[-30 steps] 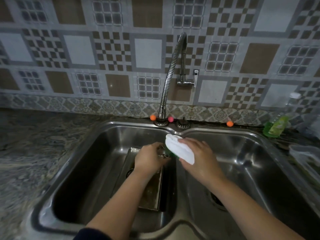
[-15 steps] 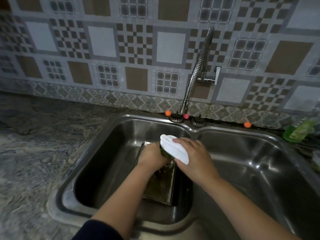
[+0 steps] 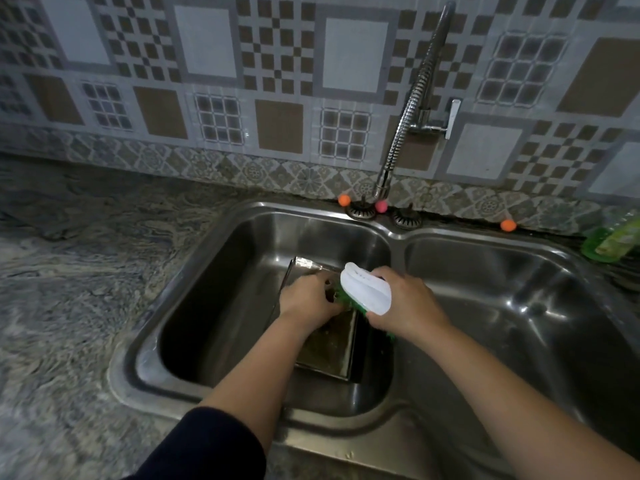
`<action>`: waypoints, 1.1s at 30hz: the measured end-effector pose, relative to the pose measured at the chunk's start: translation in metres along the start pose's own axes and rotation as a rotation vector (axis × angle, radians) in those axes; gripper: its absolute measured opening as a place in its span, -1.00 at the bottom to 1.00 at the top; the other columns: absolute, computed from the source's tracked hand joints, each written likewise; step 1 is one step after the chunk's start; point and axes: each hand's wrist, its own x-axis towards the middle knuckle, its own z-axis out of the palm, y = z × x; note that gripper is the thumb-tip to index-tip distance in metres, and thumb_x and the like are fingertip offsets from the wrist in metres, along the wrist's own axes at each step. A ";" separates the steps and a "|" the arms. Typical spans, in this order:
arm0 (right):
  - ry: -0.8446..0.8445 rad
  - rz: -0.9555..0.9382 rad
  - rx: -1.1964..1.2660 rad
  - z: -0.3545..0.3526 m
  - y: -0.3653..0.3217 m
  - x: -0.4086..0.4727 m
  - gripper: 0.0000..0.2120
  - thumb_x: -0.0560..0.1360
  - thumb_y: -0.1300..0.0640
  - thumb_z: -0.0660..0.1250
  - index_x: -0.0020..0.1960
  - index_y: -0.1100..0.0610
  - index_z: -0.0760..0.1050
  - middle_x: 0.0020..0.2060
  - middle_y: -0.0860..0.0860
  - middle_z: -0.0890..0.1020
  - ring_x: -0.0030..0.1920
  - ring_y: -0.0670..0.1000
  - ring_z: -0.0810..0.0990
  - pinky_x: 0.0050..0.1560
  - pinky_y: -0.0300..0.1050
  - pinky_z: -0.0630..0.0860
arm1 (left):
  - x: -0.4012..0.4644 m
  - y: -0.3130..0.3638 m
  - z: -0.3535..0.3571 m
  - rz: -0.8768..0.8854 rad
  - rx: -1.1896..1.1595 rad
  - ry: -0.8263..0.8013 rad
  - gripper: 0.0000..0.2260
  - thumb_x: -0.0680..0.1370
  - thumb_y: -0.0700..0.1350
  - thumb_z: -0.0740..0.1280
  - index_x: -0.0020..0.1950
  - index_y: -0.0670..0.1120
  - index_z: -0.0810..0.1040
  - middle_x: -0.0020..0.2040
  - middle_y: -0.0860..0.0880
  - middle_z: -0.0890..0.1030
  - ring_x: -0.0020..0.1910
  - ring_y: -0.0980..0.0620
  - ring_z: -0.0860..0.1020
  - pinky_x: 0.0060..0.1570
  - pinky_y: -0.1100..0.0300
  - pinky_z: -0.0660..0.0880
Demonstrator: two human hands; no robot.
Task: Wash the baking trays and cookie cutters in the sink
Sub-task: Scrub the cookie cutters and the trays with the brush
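Cookie cutter (image 3: pixel 331 295): small metal piece, pinched in the left hand (image 3: pixel 308 299) above the baking tray (image 3: pixel 332 344) in the sink's (image 3: pixel 214 271) left basin.
Right hand (image 3: pixel 405 306): wrapped around a white, green-bristled brush (image 3: pixel 365 292).
Advice: brush with short strokes into the corners, cutter held firmly.

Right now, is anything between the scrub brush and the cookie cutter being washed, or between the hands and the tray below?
Nothing visible does. The right hand holds the white-backed brush with its green bristles against the small metal cutter gripped by the left hand. Both hang over the baking tray in the left basin, with only open space beneath.
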 end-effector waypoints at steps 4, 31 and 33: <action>0.031 0.078 0.024 -0.001 0.007 -0.002 -0.31 0.25 -0.06 0.43 0.27 -0.21 0.14 0.06 0.03 0.46 -0.01 0.14 0.51 -0.21 -0.11 0.37 | 0.009 0.010 0.013 0.023 0.013 0.034 -0.51 0.39 0.21 0.38 0.29 0.14 0.46 0.14 0.09 0.62 0.16 0.03 0.56 0.08 0.07 0.50; 0.101 0.242 0.163 0.014 0.038 -0.010 -0.23 0.36 -0.05 0.36 0.41 -0.37 0.01 0.05 0.01 0.38 0.06 0.09 0.46 -0.06 0.04 0.53 | 0.041 -0.037 0.076 0.373 0.529 -0.416 -0.34 0.51 0.08 0.36 0.54 -0.01 0.17 0.55 0.00 0.18 0.55 0.09 0.01 0.50 0.03 -0.18; 0.097 0.245 0.167 0.015 0.038 -0.010 -0.23 0.35 -0.06 0.36 0.41 -0.37 0.01 0.06 0.01 0.38 0.06 0.10 0.46 -0.05 0.03 0.52 | 0.042 -0.037 0.074 0.354 0.498 -0.420 -0.29 0.49 0.12 0.37 0.55 0.00 0.14 0.56 -0.04 0.15 0.55 0.08 0.04 0.51 0.05 -0.15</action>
